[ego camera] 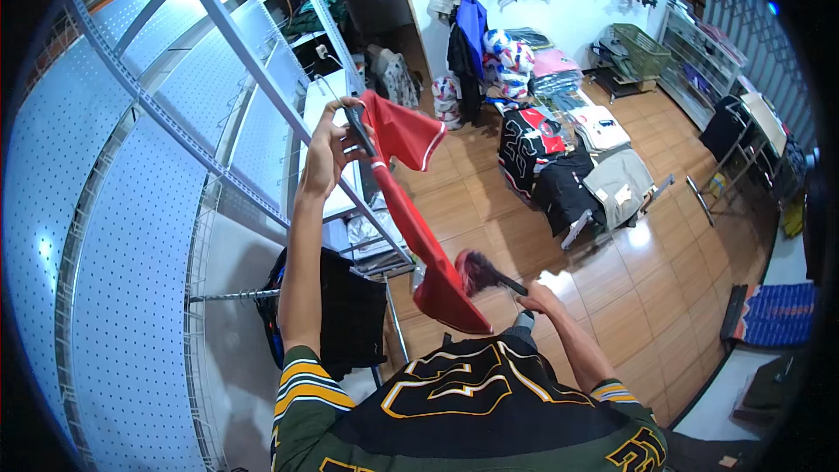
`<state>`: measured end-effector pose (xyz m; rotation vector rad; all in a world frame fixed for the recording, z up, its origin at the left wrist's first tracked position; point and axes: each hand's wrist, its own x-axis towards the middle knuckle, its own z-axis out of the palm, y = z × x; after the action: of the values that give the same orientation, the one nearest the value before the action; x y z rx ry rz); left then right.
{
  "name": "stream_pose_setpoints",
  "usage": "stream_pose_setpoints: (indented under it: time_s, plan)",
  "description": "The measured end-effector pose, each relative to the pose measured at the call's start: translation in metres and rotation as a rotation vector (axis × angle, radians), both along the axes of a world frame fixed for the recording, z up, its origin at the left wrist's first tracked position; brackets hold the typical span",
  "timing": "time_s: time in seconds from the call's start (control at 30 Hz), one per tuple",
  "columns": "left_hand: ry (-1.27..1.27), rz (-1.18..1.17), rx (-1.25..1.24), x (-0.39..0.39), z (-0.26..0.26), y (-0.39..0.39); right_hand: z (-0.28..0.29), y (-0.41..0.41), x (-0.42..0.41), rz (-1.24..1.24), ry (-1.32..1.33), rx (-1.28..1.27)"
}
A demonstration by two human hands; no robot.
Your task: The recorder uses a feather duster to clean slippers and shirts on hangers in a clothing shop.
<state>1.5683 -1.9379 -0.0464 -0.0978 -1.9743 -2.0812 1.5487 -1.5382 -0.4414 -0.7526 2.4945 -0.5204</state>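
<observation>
Raised at the upper left of the head view, my left hand grips a black clothes hanger. From it hangs a red garment with white trim, slanting down toward my chest. My right hand, lower and to the right, is closed around the black handle of a duster. Its dark reddish head is blurred and overlaps the garment's lower part in the view. Whether the two touch, I cannot tell.
Perforated panels and a grey metal shelf frame stand close on my left. Black garments hang from a metal rail. Ahead, a low display holds folded jerseys near several wrapped balls. A folding rack stands at right.
</observation>
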Motion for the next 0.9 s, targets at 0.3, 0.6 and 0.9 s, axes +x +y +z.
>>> stream_pose_setpoints:
  time_s: [0.3,0.6,0.9]
  plan:
    - [0.046,0.631,-1.094,-0.008,-0.031,0.013,0.074,0.033,-0.002,-0.775,-0.303,-0.489]
    - [-0.068,0.612,-1.161,-0.028,-0.038,0.017,0.191,0.019,-0.013,-0.891,0.256,-1.232]
    - [-0.123,0.31,-0.594,-0.045,-0.03,-0.004,0.086,-0.015,0.015,-0.169,0.107,-0.047]
